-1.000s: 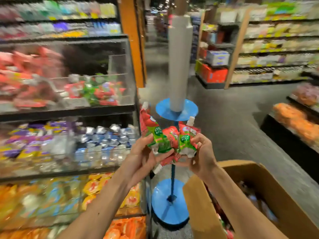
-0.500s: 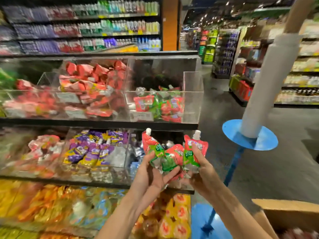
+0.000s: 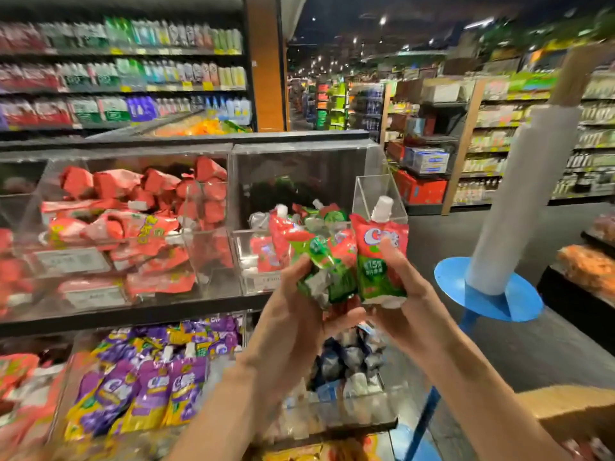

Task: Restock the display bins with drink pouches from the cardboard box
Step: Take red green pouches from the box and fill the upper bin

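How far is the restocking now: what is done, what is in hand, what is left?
Done: the clear plastic top-right bin already holds a low pile of red-and-green pouches. In hand: left hand and right hand grip several red-and-green spouted drink pouches before that bin, not yet dropped. Left: put them in, then probably fetch more from the brown cardboard box.

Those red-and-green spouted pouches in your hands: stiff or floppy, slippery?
Probably floppy: the pouches in the left hand crumple and bend. Glossy film looks slippery, so a bunch may fan apart. The pouch in the right hand looks plump, likely weighty for its size.
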A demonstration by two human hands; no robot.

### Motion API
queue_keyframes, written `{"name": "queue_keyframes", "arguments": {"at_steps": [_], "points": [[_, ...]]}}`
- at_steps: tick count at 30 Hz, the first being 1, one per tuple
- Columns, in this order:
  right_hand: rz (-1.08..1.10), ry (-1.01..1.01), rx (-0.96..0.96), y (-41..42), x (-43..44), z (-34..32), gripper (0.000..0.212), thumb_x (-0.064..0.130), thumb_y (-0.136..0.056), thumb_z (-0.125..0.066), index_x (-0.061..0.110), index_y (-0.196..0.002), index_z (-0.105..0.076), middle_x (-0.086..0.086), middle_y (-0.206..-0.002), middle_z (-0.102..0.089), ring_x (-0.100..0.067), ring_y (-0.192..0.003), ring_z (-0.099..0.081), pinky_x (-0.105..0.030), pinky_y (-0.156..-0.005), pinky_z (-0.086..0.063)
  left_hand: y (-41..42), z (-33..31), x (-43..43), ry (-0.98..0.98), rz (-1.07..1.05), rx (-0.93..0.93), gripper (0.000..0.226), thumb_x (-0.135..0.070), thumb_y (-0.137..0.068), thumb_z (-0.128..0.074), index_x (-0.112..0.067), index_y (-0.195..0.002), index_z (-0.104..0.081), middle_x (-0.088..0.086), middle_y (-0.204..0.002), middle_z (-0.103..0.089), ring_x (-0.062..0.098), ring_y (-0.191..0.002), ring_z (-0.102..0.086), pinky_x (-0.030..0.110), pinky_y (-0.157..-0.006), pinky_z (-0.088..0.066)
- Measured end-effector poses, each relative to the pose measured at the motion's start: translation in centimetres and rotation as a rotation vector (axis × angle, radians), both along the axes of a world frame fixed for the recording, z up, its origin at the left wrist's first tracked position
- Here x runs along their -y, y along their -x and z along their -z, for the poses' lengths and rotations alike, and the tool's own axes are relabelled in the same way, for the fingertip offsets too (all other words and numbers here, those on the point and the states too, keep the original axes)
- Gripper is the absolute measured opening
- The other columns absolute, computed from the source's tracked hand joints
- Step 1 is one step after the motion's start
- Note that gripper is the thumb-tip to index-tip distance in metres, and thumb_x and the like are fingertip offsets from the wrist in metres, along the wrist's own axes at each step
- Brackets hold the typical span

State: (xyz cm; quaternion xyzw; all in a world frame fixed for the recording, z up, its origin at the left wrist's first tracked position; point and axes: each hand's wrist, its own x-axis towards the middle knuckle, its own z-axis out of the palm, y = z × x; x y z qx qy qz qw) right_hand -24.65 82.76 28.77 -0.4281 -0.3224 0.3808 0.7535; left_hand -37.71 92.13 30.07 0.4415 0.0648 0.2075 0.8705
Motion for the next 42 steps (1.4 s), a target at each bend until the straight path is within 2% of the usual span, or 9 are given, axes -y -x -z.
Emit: {"name": "queue_keyframes", "arguments": {"at_steps": [4, 7, 14, 19, 23, 27, 33, 37, 42], "points": [[0.046, 0.034, 0.055, -1.9, -1.3, -4.0, 0.06, 0.055, -0.085, -0.058, 0.008, -0.121, -0.068, -0.022, -0.119, -0.068, -0.043, -0.109, -0.065, -0.057, -0.088, -0.054, -2.0, -4.4, -1.5, -0.066, 0.026, -0.003, 0.043, -0.045, -0.085, -0.048, -0.019, -0.101, -0.078, 0.009, -0.113, -0.073, 0.019, -0.092, -0.072, 0.027, -0.068, -0.06], [0.054, 0.037, -0.002, -3.9, -2.7, -6.1, 0.065, 0.053, -0.073, -0.071, 0.004, -0.114, -0.07, -0.024, -0.114, -0.069, -0.044, -0.102, -0.067, -0.068, -0.088, -0.05, -3.6, -7.3, -2.9, -0.115, -0.036, -0.032, 0.028, -0.037, -0.074, -0.06, -0.018, -0.069, -0.079, 0.005, -0.092, -0.076, 0.023, -0.085, -0.074, 0.037, -0.068, -0.062], [0.137, 0.0, -0.036, -9.8, -2.9, -10.9, 0.046, 0.04, -0.079, -0.068, 0.008, -0.112, -0.066, -0.012, -0.1, -0.075, -0.029, -0.088, -0.074, -0.048, -0.069, -0.061, -5.3, -10.3, -8.7, -0.236, -0.296, -0.24, 0.032, -0.024, -0.084, -0.056, -0.007, -0.109, -0.063, 0.006, -0.105, -0.076, 0.019, -0.097, -0.073, 0.034, -0.069, -0.059], [0.253, 0.006, -0.024, -13.1, -3.5, -13.3, 0.03, 0.039, -0.086, -0.07, 0.011, -0.099, -0.067, -0.011, -0.098, -0.076, -0.029, -0.087, -0.074, -0.052, -0.069, -0.061, -8.7, -8.6, -10.1, -0.322, -0.229, -0.561, 0.012, -0.02, -0.089, -0.053, -0.008, -0.089, -0.054, 0.005, -0.066, -0.057, 0.013, -0.048, -0.047, 0.02, -0.039, -0.042], [0.31, 0.022, -0.037, -14.9, -4.0, -14.0, 0.039, 0.039, -0.087, -0.071, 0.011, -0.112, -0.065, -0.013, -0.11, -0.074, -0.032, -0.094, -0.073, -0.055, -0.072, -0.06, -11.6, -8.7, -11.1, -0.377, -0.218, -0.68, 0.05, -0.061, -0.08, -0.062, -0.011, -0.078, -0.06, 0.007, -0.063, -0.053, 0.018, -0.047, -0.043, 0.023, -0.043, -0.042], [0.32, 0.025, -0.03, -15.8, -4.2, -14.1, 0.042, 0.042, -0.085, -0.072, 0.011, -0.113, -0.064, -0.012, -0.109, -0.074, -0.032, -0.091, -0.074, -0.055, -0.068, -0.06, -13.2, -10.2, -11.5, -0.579, -0.2, -0.774, 0.042, -0.047, -0.095, -0.042, -0.011, -0.082, -0.06, 0.011, -0.071, -0.067, 0.019, -0.049, -0.05, 0.026, -0.054, -0.033], [0.361, 0.009, 0.003, -16.3, -4.3, -14.5, 0.05, 0.043, -0.083, -0.075, 0.01, -0.118, -0.063, -0.013, -0.111, -0.073, -0.034, -0.093, -0.073, -0.061, -0.078, -0.057, -16.8, -10.3, -13.7, -0.954, -0.26, -0.885, 0.018, -0.034, -0.088, -0.06, -0.019, -0.079, -0.062, 0.0, -0.076, -0.056, 0.016, -0.063, -0.042, 0.029, -0.059, -0.032], [0.364, 0.02, 0.015, -16.2, -4.5, -14.7, 0.049, 0.042, -0.082, -0.075, 0.01, -0.118, -0.064, -0.013, -0.11, -0.074, -0.033, -0.093, -0.073, -0.061, -0.075, -0.058, -19.1, -8.8, -14.6, -0.839, -0.294, -0.823, 0.013, -0.025, -0.087, -0.069, -0.012, -0.087, -0.066, 0.003, -0.069, -0.045, 0.015, -0.053, -0.042, 0.026, -0.052, -0.035], [0.347, 0.028, 0.007, -16.4, -4.5, -14.7, 0.041, 0.038, -0.082, -0.076, 0.01, -0.11, -0.066, -0.015, -0.108, -0.074, -0.035, -0.092, -0.073, -0.059, -0.074, -0.059, -22.5, -8.1, -16.4, -0.736, -0.423, -0.767, 0.013, -0.018, -0.087, -0.073, -0.007, -0.084, -0.066, 0.006, -0.073, -0.067, 0.017, -0.058, -0.063, 0.025, -0.049, -0.049]]}}
